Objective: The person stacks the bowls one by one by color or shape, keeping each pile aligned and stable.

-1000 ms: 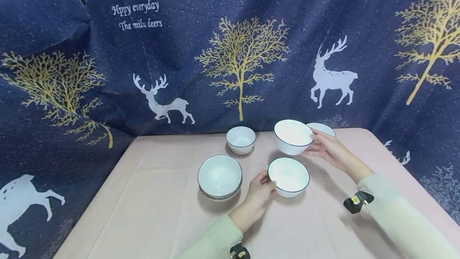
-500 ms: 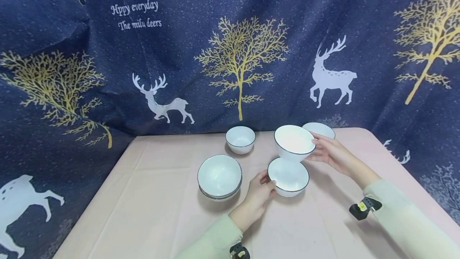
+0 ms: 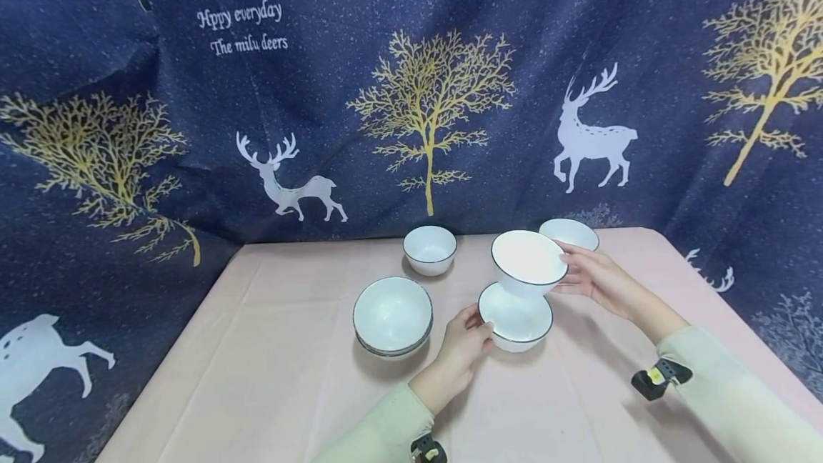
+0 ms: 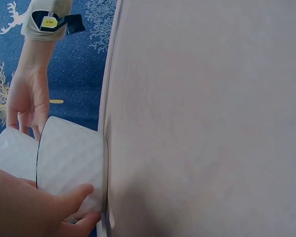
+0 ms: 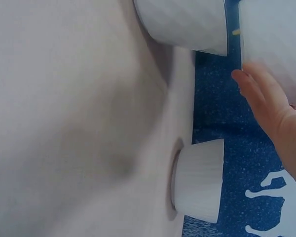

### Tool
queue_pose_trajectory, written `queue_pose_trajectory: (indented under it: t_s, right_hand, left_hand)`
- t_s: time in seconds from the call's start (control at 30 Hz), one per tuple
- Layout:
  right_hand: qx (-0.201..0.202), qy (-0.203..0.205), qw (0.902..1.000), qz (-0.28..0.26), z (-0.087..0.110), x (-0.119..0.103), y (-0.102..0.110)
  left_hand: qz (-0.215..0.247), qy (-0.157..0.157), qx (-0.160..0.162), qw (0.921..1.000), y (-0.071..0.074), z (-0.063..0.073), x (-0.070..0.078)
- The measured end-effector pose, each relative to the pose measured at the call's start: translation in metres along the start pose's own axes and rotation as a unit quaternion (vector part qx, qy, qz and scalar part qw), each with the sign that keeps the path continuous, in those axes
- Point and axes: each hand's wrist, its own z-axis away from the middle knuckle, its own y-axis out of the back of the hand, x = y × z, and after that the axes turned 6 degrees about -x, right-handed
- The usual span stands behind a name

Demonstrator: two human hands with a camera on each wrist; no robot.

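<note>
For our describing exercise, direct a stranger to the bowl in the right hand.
Find the pink table, then the person's right hand. It grips a white, dark-rimmed bowl over the lower bowl the left hand holds. Only this one is held aloft.

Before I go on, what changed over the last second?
The right grip has moved the upper bowl down the head view, now hiding part of the front bowl. Nothing was grasped or released. The left grip stays on the front bowl; stacked bowls, back bowl and far-right bowl stay put.
</note>
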Motion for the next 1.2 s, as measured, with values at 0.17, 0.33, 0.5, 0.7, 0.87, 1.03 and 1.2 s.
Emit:
queue_pose_trajectory:
  t_s: [0.17, 0.33, 0.5, 0.7, 0.87, 1.03, 1.2]
  right_hand:
    - [0.011, -0.006, 0.9998, 0.017, 0.003, -0.002, -0.004]
    - [0.011, -0.007, 0.9997, 0.019, 0.003, -0.002, -0.009]
    - [0.001, -0.010, 0.9997, 0.022, 0.003, -0.001, -0.013]
    - [-0.009, -0.007, 0.9998, 0.016, 0.003, 0.000, -0.016]
    - [-0.026, 0.000, 0.9994, 0.023, 0.003, 0.000, -0.019]
    - [-0.025, -0.017, 0.9982, 0.051, 0.004, 0.001, -0.021]
    - [-0.029, -0.028, 0.9974, 0.060, 0.005, 0.002, -0.022]
  left_hand:
    - [-0.001, -0.001, -0.001, 1.0000, 0.001, 0.000, -0.001]
    - [0.004, -0.006, -0.005, 1.0000, 0.002, 0.001, -0.002]
    - [0.011, -0.011, -0.017, 0.9997, 0.002, 0.001, -0.002]
    - [0.027, -0.017, -0.024, 0.9992, 0.003, 0.001, -0.003]
    - [0.035, -0.023, -0.037, 0.9984, 0.003, 0.001, -0.002]
    - [0.041, -0.022, -0.042, 0.9981, 0.004, 0.001, -0.002]
    - [0.048, -0.023, -0.046, 0.9975, 0.004, 0.001, -0.002]
